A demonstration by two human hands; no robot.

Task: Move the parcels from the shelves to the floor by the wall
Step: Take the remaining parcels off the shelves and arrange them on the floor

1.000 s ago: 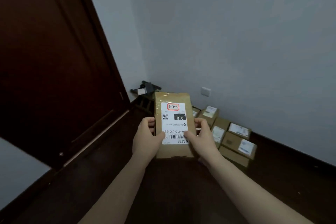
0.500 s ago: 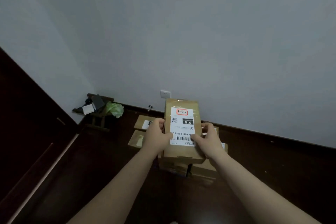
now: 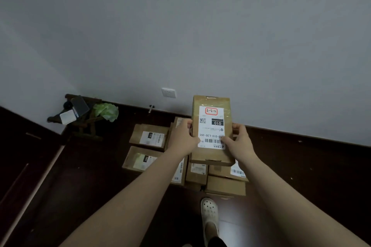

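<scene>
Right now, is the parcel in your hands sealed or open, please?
Sealed: the parcel has flat flaps under glossy clear tape; left hand and right hand grip it.

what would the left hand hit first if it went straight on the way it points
Probably the floor parcels just beyond the left hand, which grips the held parcel; depth is unclear, so it might pass over them.

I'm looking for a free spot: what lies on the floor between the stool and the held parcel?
The head view shows two labelled parcels there: the far parcel and, before it, the near parcel.
</scene>
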